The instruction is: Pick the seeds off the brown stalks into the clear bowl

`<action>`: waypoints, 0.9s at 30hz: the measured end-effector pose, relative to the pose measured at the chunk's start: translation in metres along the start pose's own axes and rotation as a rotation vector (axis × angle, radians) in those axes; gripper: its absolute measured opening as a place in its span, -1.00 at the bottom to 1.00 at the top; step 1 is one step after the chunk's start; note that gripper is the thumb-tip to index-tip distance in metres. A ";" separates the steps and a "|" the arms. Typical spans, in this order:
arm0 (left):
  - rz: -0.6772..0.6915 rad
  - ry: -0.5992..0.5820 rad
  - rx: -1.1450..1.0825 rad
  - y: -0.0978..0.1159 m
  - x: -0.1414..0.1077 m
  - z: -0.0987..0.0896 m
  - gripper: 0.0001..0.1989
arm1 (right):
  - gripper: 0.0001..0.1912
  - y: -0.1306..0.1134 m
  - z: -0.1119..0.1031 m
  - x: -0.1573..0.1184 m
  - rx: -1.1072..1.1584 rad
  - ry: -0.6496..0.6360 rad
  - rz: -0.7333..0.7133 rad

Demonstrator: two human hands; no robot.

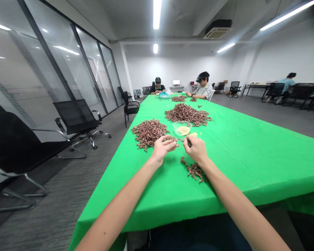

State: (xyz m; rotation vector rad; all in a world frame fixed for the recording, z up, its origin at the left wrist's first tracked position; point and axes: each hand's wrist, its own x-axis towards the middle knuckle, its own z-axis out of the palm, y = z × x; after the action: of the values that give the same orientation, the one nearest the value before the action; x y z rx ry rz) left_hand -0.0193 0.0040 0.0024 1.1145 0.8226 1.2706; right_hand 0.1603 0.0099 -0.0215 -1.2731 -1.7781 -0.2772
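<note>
Nearest me, a small heap of brown sprigs (195,172) lies below my right hand (196,149), whose fingers pinch a small metal tool (180,139); my left hand (163,148) curls beside it, grip unclear. Beyond, a clear bowl (181,128) of pale grains adjoins the left heap (149,133) and far heap (185,114). Caution: a slipped tool could tip the bowl, spilling grains into the sprigs.

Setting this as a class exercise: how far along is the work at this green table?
Looks done: pale yellow bits lie in a clear bowl. In hand: the right hand holds a small metal tool near the left hand. Remaining: two large heaps of brown twiggy pieces, plus a small heap by the hands, seem unworked.
</note>
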 end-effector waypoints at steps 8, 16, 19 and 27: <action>0.058 -0.061 0.074 0.003 -0.002 0.002 -0.36 | -0.73 0.001 -0.006 0.000 -0.013 0.033 -0.097; 0.065 -0.077 0.099 0.002 -0.002 0.001 -0.37 | -0.73 0.002 -0.007 0.000 -0.017 0.057 -0.145; 0.058 -0.088 0.100 0.001 -0.001 0.000 -0.37 | -0.73 0.002 -0.008 0.001 -0.052 0.054 -0.155; 0.037 -0.121 0.103 0.003 -0.002 0.001 -0.44 | -0.73 0.001 -0.010 0.002 -0.077 0.066 -0.181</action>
State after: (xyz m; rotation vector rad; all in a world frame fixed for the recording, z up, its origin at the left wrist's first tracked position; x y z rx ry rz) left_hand -0.0196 0.0019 0.0049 1.2820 0.7864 1.1900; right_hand 0.1663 0.0051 -0.0140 -1.1442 -1.8430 -0.4884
